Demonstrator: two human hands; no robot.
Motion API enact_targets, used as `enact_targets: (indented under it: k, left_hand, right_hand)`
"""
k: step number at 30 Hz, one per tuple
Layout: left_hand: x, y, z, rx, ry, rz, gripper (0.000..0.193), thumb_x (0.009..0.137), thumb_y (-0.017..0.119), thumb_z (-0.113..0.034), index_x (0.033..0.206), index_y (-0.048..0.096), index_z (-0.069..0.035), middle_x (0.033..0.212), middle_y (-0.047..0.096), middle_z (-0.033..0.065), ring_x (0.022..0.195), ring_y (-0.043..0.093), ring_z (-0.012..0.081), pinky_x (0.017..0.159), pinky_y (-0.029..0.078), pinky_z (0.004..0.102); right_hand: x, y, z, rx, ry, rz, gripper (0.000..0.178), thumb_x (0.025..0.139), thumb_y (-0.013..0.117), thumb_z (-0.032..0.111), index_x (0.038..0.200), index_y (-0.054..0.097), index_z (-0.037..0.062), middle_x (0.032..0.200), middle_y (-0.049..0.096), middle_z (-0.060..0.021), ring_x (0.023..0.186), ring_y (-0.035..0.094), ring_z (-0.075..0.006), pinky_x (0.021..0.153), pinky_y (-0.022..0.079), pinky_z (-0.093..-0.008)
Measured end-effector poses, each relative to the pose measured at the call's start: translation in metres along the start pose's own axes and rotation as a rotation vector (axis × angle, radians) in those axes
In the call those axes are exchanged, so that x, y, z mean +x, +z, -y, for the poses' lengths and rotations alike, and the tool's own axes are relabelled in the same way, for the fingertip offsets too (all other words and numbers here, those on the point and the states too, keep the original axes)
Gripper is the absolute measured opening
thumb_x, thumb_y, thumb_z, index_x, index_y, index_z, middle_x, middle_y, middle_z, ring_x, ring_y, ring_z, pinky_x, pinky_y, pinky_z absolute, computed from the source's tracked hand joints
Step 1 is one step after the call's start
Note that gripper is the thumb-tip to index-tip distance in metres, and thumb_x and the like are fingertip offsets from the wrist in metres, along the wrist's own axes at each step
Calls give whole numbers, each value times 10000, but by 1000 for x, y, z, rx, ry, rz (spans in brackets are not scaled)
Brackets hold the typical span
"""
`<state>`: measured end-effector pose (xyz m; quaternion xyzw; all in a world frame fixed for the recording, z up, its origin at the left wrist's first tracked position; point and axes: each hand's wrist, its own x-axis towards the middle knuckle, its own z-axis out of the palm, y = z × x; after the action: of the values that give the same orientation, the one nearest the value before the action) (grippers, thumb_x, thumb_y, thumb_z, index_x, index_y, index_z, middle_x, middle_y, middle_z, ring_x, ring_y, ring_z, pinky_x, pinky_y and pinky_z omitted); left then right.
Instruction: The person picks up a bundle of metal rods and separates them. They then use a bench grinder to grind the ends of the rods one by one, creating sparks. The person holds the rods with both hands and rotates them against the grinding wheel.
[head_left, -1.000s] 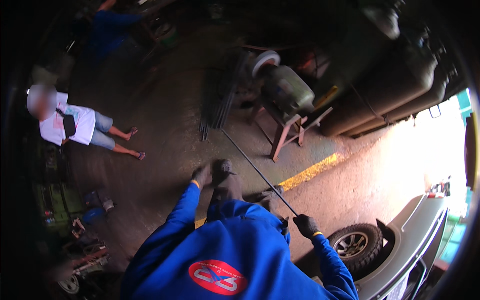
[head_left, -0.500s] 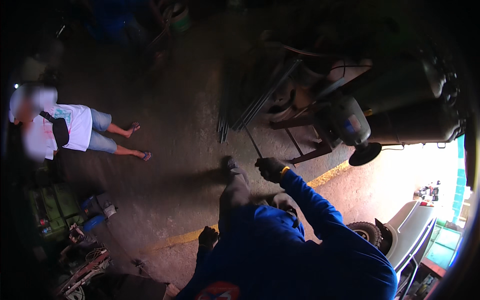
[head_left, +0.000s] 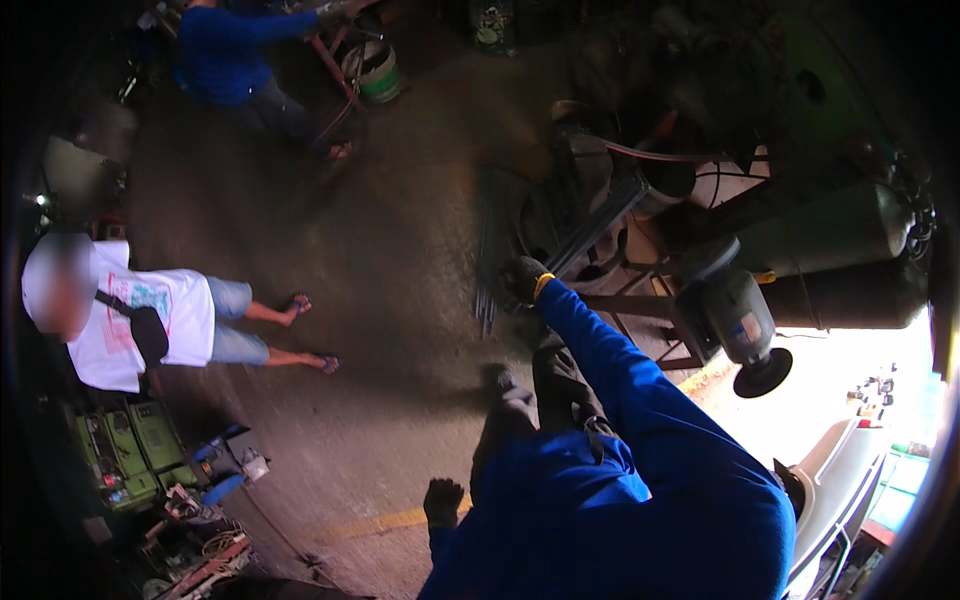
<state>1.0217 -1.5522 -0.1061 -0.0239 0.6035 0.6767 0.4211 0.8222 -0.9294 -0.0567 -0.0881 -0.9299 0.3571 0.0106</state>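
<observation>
A brown-grey concrete floor (head_left: 400,230) spreads beneath everything, crossed by a painted yellow line (head_left: 380,522). Long, dark metal gas cylinders (head_left: 840,235) lie at the right. At the left stands a person in a white printed T-shirt (head_left: 180,310) and blue denim shorts. A grey, rounded bench grinder with a black disc (head_left: 735,315) sits before the cylinders. The thin, dark, straight metal rods (head_left: 484,290) lie on the floor ahead of the wearer, just beside the dark-gloved right hand (head_left: 522,281), which is stretched out to their near right; whether it grasps one, I cannot tell. The dark-gloved left hand (head_left: 443,501) hangs near the yellow line, its fingers apparently curled, too shadowed to tell how tightly.
</observation>
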Motion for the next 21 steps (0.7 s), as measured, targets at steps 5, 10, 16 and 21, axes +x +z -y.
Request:
enact_targets:
  k: [5, 10, 16, 21]
  left_hand:
    - [-14, 59, -104, -455, -527, -883, 264, 950, 543, -318, 783, 552, -114, 824, 590, 63, 694, 569, 221, 724, 541, 382]
    - [40, 142, -187, -336, -599, -990, 256, 941, 553, -317, 793, 557, -109, 830, 596, 66, 692, 574, 223, 717, 541, 379]
    - [91, 186, -221, -178, -704, -913, 247, 931, 565, -316, 805, 563, -103, 837, 604, 69, 689, 581, 226, 708, 541, 375]
    - [116, 200, -246, -101, -718, -804, 242, 922, 575, -316, 815, 568, -98, 843, 610, 72, 687, 586, 228, 701, 541, 373]
  right_hand:
    - [77, 55, -124, -355, 58, 92, 311, 804, 633, 334, 940, 671, 57, 987, 674, -186, 893, 639, -364, 776, 506, -423]
    - [50, 98, -135, -315, 223, 256, 325, 826, 614, 325, 993, 656, 50, 1007, 673, -187, 925, 638, -363, 795, 504, -422]
    - [0, 130, -106, -30, 502, 328, 344, 851, 591, 315, 1057, 636, 42, 1032, 672, -187, 964, 636, -362, 819, 500, -420]
    - [-44, 92, -128, 327, 1227, -48, 363, 873, 572, 306, 1110, 621, 35, 1053, 671, -187, 996, 634, -361, 839, 497, -419]
